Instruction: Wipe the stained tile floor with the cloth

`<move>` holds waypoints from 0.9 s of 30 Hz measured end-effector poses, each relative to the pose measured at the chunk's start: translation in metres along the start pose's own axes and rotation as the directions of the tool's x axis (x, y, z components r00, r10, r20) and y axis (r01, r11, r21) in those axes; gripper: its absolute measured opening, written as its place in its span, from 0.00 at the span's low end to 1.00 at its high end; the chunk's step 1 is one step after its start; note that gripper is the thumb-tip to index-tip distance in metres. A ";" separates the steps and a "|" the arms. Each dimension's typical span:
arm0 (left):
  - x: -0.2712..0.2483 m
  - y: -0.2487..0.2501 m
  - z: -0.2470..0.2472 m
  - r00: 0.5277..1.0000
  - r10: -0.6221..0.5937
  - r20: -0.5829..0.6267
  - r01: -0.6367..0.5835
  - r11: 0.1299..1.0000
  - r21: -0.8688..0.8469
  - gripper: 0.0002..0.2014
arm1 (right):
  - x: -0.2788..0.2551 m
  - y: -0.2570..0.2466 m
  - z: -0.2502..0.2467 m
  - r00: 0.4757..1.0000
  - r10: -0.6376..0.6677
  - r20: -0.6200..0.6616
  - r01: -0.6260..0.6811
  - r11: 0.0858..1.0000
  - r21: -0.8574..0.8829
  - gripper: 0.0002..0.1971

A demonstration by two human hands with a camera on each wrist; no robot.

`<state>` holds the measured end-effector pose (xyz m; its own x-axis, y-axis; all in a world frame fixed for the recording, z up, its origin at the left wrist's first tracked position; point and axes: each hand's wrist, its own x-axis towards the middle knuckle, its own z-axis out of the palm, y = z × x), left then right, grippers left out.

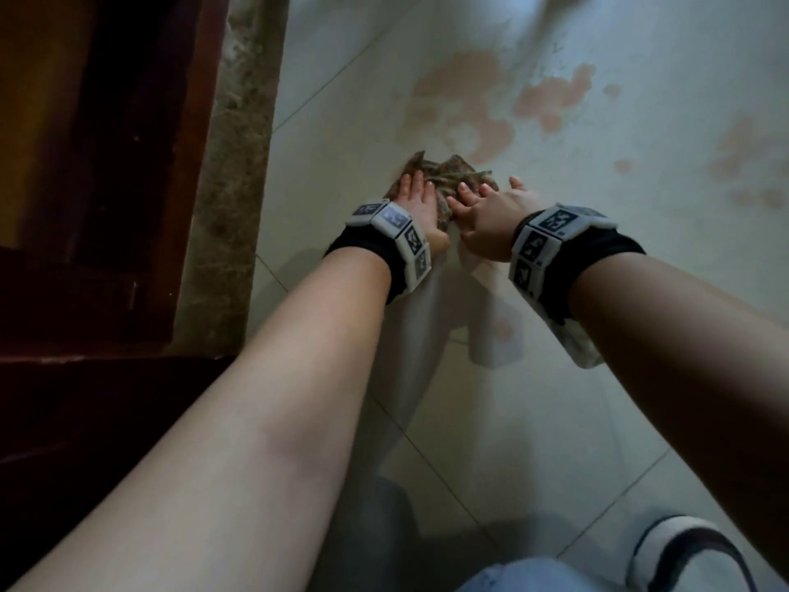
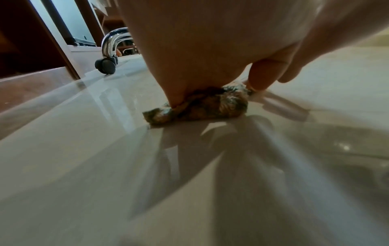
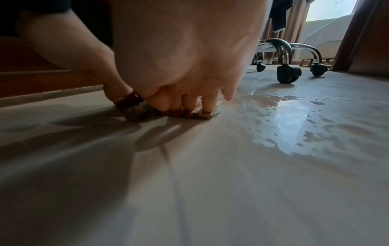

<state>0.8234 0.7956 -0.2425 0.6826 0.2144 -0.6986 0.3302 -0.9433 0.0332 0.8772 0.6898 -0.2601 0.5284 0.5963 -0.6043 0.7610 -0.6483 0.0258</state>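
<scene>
Fingers (image 3: 207, 104) of both hands over bunched cloth (image 1: 444, 177), grip perhaps flat.

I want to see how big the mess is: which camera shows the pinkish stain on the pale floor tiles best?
The head view: the pinkish stain spreads in patches beyond the cloth. The right wrist view shows it only as a glossy wet puddle; the left wrist view shows none.

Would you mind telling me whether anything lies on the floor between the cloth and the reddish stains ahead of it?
Nothing visible does. Both hands press the cloth to the floor, and only bare wet tile separates it from the stains. The chair casters stand beyond the puddle.
</scene>
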 end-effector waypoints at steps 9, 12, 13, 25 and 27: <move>0.037 0.000 -0.031 0.999 -0.020 -0.047 0.016 0.996 -0.091 0.39 | 0.041 0.022 -0.022 0.998 -0.020 -0.057 0.018 0.999 -0.031 0.30; 0.048 -0.006 -0.036 0.999 -0.003 -0.053 -0.001 0.997 -0.077 0.40 | 0.049 0.023 -0.021 0.997 -0.018 -0.080 0.017 1.000 -0.008 0.31; 0.051 -0.007 -0.038 0.998 -0.004 -0.057 -0.001 0.997 -0.073 0.40 | 0.051 0.025 -0.022 0.997 -0.016 -0.079 0.016 1.000 0.002 0.31; 0.076 -0.019 -0.055 0.989 -0.074 -0.125 0.053 0.984 -0.169 0.40 | 0.084 0.028 -0.049 0.996 -0.020 -0.092 0.017 0.999 -0.035 0.30; 0.082 -0.021 -0.058 0.986 -0.075 -0.146 0.049 0.984 -0.171 0.39 | 0.087 0.028 -0.054 0.996 -0.006 -0.085 0.004 1.000 -0.024 0.30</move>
<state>0.9098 0.8478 -0.2589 0.7440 0.3191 -0.5871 0.4699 -0.8745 0.1202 0.9645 0.7492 -0.2692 0.5540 0.6382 -0.5346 0.7719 -0.6343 0.0427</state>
